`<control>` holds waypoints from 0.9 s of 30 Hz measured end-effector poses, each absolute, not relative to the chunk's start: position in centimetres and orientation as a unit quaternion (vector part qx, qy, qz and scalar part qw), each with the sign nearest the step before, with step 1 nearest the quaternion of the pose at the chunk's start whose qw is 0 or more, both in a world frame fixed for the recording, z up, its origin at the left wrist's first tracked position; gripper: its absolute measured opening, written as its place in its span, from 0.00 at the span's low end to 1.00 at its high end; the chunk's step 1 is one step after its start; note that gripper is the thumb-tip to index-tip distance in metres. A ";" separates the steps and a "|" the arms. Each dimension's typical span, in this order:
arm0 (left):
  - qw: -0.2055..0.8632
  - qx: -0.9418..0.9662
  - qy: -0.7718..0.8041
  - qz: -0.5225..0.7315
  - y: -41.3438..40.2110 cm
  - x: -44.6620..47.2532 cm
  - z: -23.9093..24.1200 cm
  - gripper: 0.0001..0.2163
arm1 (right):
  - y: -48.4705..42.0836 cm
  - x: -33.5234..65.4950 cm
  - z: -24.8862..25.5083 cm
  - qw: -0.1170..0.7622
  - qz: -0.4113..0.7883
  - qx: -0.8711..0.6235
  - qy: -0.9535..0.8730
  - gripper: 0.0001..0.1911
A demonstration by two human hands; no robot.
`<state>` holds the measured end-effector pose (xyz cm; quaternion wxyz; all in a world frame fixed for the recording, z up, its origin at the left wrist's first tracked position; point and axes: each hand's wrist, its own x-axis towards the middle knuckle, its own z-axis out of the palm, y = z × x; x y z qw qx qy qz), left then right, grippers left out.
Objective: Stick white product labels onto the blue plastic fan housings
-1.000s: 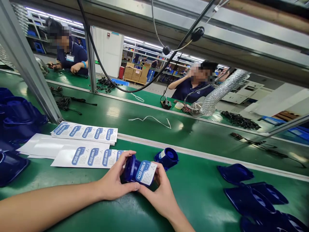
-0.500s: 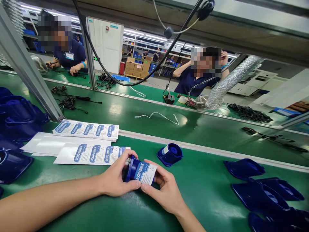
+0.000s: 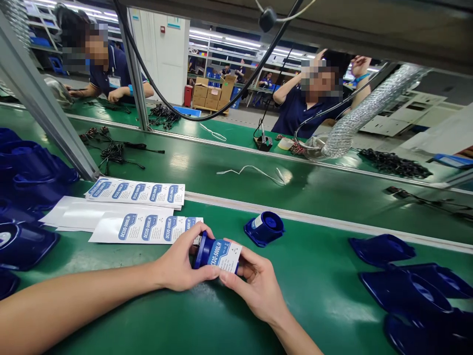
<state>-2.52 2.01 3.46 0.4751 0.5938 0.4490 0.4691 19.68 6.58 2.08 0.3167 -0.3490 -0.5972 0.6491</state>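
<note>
Both hands hold a dark blue plastic housing [image 3: 202, 250] tilted on its side above the green bench. My left hand [image 3: 186, 259] is closed around its flanged end, with the thumb on a blue-and-white label [image 3: 226, 254] marked DC52Q-5000L/H. At the other end, my right hand [image 3: 254, 281] grips the housing, its thumb pressing near the label's lower edge. The label curves over the side of the housing; whether it is stuck down all over I cannot tell. Just beyond my hands, another blue housing [image 3: 265, 228] with a label stands on the bench.
Label sheets [image 3: 136, 193] and white backing strips [image 3: 74, 214] lie left of centre. Blue housings [image 3: 27, 244] are piled at the left, with several more [image 3: 406, 291] at the right. Past the white rail are a white wire [image 3: 251, 170] and black cables [image 3: 114, 152]. Two people sit opposite.
The view has shifted slightly. My hands keep the same hold on the housing, and my thumbs have moved a little along the label. The person opposite at right has raised both arms higher.
</note>
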 end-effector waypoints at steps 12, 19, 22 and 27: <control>0.436 0.621 0.479 0.440 2.5 -2.8 3.8 0.23 | 8.1 20.2 2.2 0.299 0.571 -0.343 -0.683 0.31; 0.414 0.627 0.506 0.423 2.4 -2.8 4.4 0.21 | 8.5 20.3 1.9 0.286 0.563 -0.349 -0.693 0.31; 0.394 0.642 0.512 0.413 2.4 -2.8 4.6 0.20 | 8.7 20.3 1.9 0.283 0.566 -0.346 -0.693 0.30; 0.392 0.640 0.520 0.408 2.5 -2.9 4.6 0.21 | 9.0 20.5 1.7 0.280 0.581 -0.338 -0.686 0.32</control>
